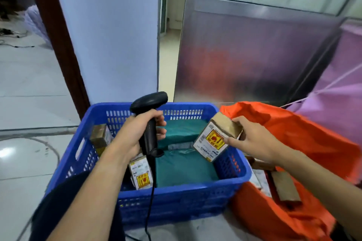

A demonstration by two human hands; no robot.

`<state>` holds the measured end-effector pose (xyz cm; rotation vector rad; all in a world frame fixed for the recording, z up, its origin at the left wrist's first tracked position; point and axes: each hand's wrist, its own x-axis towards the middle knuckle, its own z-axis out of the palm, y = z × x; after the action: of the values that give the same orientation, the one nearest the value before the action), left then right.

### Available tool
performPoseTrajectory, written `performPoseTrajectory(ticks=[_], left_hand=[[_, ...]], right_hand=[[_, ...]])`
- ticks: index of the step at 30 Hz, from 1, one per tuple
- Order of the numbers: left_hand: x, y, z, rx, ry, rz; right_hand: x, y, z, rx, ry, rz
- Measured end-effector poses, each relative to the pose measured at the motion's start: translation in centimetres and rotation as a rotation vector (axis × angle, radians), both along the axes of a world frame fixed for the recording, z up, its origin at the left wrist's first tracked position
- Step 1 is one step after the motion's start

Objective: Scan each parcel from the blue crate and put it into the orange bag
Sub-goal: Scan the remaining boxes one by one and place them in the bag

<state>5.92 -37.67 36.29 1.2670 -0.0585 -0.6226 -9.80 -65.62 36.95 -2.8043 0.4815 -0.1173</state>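
Observation:
My left hand (pixel 137 133) grips a black barcode scanner (pixel 148 115) above the blue crate (pixel 176 197), its head pointing right. My right hand (pixel 248 139) holds a small cardboard parcel (pixel 215 139) with a white and yellow label over the crate's right rim, label side facing the scanner. In the crate lie teal flat parcels (pixel 184 166), a small labelled box (pixel 141 174) near the front left and another brown box (pixel 100 137) at the left wall. The orange bag (pixel 305 137) stands open to the right of the crate, with brown parcels (pixel 284 188) inside.
A metal-clad door panel (pixel 254 55) and a pale wall (pixel 109 35) rise behind the crate. A purple sack (pixel 342 84) stands behind the orange bag. Tiled floor (pixel 29 103) stretches to the left. The scanner's cable (pixel 150 211) hangs down over the crate's front.

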Motion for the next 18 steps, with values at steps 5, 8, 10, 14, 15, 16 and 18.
performPoseTrajectory(ticks=[5,8,10,14,15,16,18], left_hand=[[-2.6,-3.1,-1.0,0.061,-0.095,-0.028],[-3.8,-4.7,-1.0,0.081,-0.122,-0.058],[-4.7,-5.8,-0.7,0.071,-0.139,-0.075],[-6.8,-7.7,0.3,0.039,-0.169,-0.122],[-7.4,-8.1,0.6,0.032,-0.169,-0.130],[-8.0,-8.5,1.0,0.026,-0.168,-0.135],[-8.9,-9.1,1.3,0.024,-0.166,-0.123]], right_hand=[[-4.9,-2.7,-1.1,0.241,-0.142,-0.169],[-6.5,-4.3,-0.1,0.352,-0.254,-0.210],[-7.5,-4.8,0.7,0.511,-0.333,-0.256],[-9.4,-4.8,1.7,0.820,-0.437,-0.340],[-9.6,-4.7,2.2,0.861,-0.460,-0.348],[-9.7,-4.5,2.9,0.893,-0.480,-0.347],[-9.6,-4.3,4.0,0.936,-0.513,-0.328]])
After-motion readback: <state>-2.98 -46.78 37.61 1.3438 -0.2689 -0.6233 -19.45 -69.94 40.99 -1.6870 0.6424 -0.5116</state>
